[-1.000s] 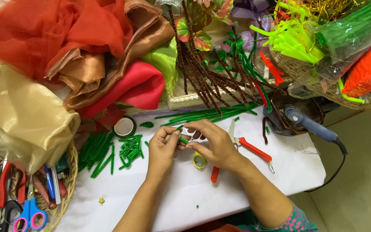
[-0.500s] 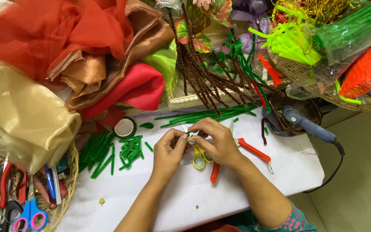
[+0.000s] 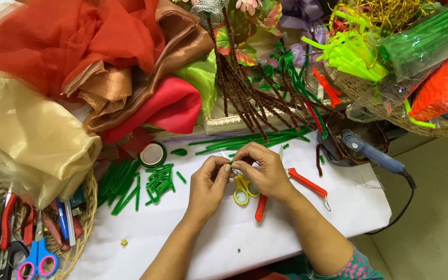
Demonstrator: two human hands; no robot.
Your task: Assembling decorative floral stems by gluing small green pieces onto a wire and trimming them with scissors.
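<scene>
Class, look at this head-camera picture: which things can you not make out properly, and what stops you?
- Small green piece pinched between left hand and right hand: hidden by fingertips.
- Yellow scissors: blades under the right hand.
- Blue scissors: cut off by the bottom edge.
- Glue gun: cord runs off the table.

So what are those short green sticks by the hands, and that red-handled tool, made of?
The short green sticks look like cut chenille stems: fuzzy, matte fibre, probably over wire, though no wire shows. The red-handled tool seems to have smooth plastic or rubbery grips, slightly glossy, with a thin metal loop at one handle end. Its jaws are hidden behind the right hand.
</scene>
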